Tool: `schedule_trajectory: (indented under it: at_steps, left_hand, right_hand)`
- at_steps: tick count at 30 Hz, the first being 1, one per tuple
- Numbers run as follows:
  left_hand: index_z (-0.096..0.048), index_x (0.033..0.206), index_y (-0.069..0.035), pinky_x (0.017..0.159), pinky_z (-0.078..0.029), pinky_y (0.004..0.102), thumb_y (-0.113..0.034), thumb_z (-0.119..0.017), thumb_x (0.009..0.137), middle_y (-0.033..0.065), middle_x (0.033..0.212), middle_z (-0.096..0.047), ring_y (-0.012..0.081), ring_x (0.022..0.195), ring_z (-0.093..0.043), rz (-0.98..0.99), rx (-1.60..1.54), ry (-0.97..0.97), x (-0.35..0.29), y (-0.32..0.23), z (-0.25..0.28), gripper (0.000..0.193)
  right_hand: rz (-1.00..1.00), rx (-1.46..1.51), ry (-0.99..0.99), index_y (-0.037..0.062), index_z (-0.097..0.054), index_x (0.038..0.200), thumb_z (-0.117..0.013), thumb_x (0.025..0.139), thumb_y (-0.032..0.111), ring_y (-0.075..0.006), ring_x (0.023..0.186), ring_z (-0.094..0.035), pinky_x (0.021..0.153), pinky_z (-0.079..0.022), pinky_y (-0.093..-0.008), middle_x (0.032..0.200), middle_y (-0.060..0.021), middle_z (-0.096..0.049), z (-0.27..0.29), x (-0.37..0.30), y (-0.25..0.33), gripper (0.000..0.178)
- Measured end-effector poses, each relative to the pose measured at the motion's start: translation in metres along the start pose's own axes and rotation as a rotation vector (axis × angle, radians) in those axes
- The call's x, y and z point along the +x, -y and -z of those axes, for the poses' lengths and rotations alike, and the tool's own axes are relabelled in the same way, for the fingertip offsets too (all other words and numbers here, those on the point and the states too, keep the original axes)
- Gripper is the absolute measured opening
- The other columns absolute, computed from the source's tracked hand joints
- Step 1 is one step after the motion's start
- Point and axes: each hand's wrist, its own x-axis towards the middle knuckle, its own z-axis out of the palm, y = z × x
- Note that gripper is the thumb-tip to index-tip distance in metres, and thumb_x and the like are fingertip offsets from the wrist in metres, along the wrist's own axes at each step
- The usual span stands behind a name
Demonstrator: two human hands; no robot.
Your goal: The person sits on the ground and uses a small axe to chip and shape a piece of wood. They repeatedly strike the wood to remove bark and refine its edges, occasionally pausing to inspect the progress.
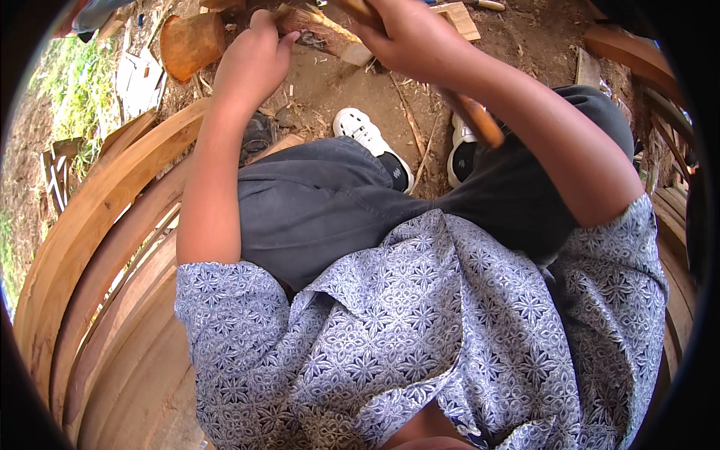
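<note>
At the top of the head view, my left hand is closed, its thumb beside a rough piece of wood with a pale, freshly cut face. The fingers' far side is hidden, but they seem to grip the wood's end. To the right, my right hand wraps round the wooden handle of a tool. That handle passes beneath my right forearm, its rounded end above my right knee. The tool's head lies outside the picture. A pale wooden block end shows between the hands.
Beyond my left hand stands an orange-brown log piece. Long curved-looking planks lie along my left, and more timber is at the right. White shoes rest on bare soil strewn with sticks and chips. A flat wood offcut lies ahead.
</note>
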Motion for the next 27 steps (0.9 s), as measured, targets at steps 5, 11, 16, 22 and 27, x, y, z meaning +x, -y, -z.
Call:
schedule_trajectory:
  at_steps: [5,11,16,22,27]
  left_hand:
    - [-0.043,0.098,0.001,0.066,-0.048,0.0570,-0.030,-0.063,0.102,0.0309,0.078,-0.064,0.0529,0.077,-0.062,0.031,0.039,0.039,-0.006,0.003,0.000,0.037]
    - [-0.043,0.097,0.001,0.066,-0.048,0.0567,-0.029,-0.062,0.102,0.0303,0.077,-0.064,0.0526,0.077,-0.062,0.050,0.042,0.034,-0.007,0.006,0.001,0.036]
    - [-0.043,0.101,0.002,0.067,-0.049,0.0560,-0.028,-0.063,0.102,0.0298,0.077,-0.064,0.0526,0.078,-0.062,-0.027,0.022,-0.012,-0.006,0.007,-0.004,0.035]
    - [-0.043,0.100,0.003,0.067,-0.053,0.0562,-0.024,-0.064,0.100,0.0307,0.075,-0.064,0.0513,0.080,-0.065,-0.021,0.056,0.054,-0.011,0.001,0.006,0.034]
    - [-0.045,0.111,0.001,0.073,-0.049,0.0548,-0.026,-0.062,0.102,0.0301,0.085,-0.065,0.0506,0.086,-0.063,-0.041,0.027,0.054,-0.010,0.005,0.001,0.033]
  right_hand:
    - [-0.134,-0.258,0.120,0.0015,-0.060,0.121,-0.065,0.094,0.020,-0.0379,0.094,-0.072,0.080,-0.057,-0.0492,0.095,-0.0242,-0.072,-0.025,-0.015,-0.074,0.033]
    - [0.062,0.260,-0.250,0.0032,-0.051,0.131,-0.061,0.093,0.011,-0.0454,0.093,-0.067,0.079,-0.052,-0.0496,0.099,-0.0278,-0.067,0.019,0.004,0.029,0.039]
    - [-0.039,-0.008,0.138,0.0024,-0.054,0.121,-0.060,0.096,0.017,-0.0427,0.093,-0.067,0.080,-0.051,-0.0476,0.096,-0.0247,-0.066,0.002,0.000,-0.005,0.030]
    - [-0.012,0.322,-0.089,0.0019,-0.055,0.122,-0.062,0.097,0.017,-0.0218,0.075,-0.061,0.068,-0.051,-0.0376,0.085,-0.0119,-0.060,0.030,0.000,0.026,0.031]
    - [0.032,0.164,-0.197,0.0024,-0.052,0.128,-0.060,0.096,0.014,-0.0392,0.089,-0.068,0.078,-0.052,-0.0464,0.093,-0.0235,-0.065,0.017,-0.012,0.021,0.035]
